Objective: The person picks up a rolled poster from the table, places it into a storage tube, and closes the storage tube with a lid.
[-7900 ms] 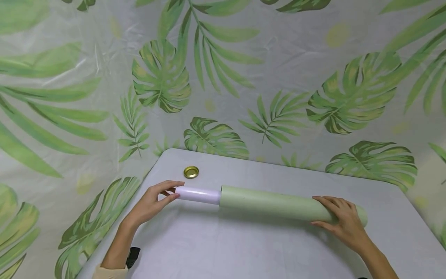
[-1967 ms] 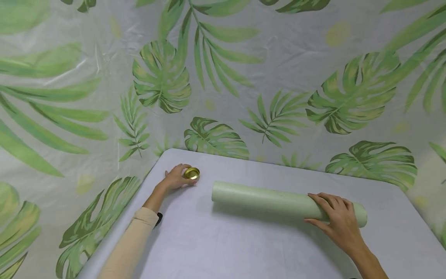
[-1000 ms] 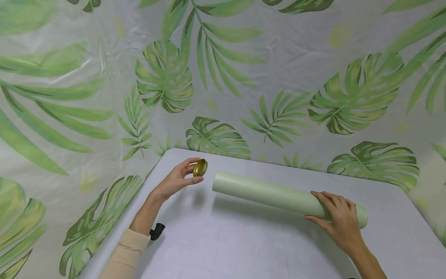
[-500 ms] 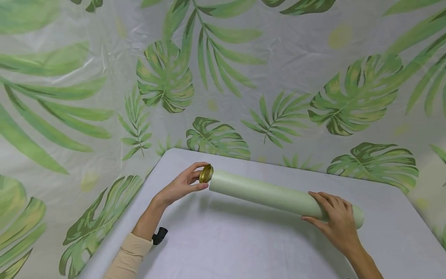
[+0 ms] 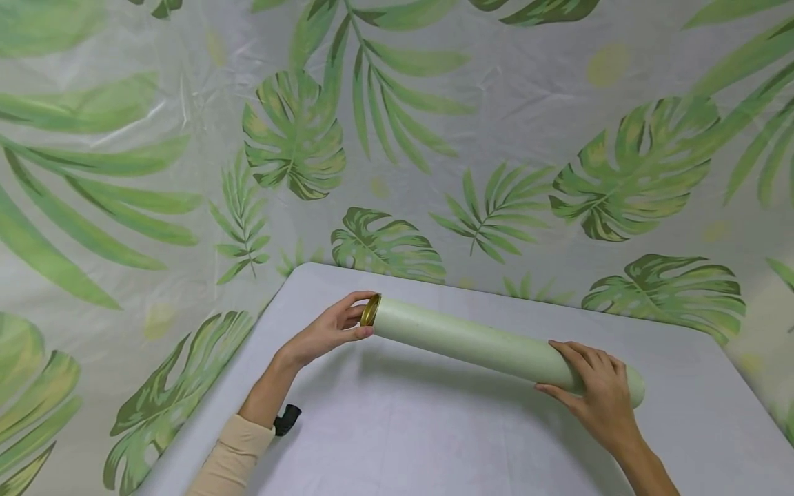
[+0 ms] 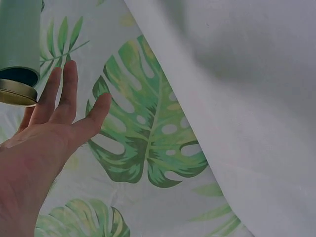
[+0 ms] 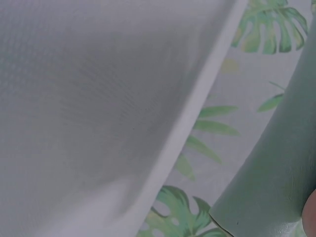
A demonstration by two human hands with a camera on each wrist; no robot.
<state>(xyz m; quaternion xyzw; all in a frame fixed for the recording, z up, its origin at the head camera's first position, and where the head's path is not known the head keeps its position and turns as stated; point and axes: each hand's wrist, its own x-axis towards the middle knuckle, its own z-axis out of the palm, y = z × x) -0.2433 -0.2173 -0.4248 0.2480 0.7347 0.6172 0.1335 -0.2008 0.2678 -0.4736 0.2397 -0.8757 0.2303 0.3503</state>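
A long pale green tube slants above the white table, its left end raised. My right hand grips the tube near its right end. In the head view a round gold lid meets the tube's left end, and my left hand pinches it between fingers and thumb. From the left wrist, the gold lid sits tilted against the tube's mouth, with a dark gap along the rim. The right wrist view holds mostly the tube and a fingertip at the edge. The white roll seen earlier is out of sight.
The white table has its rounded far edge against a leaf-printed sheet hanging behind. The same leaf print lies beyond the table's left side. A black wrist strap piece hangs under my left wrist.
The white roll no longer protrudes from the tube. My left hand has picked the lid off the table and brought it right, onto the tube's open end. The tube's left end has risen.
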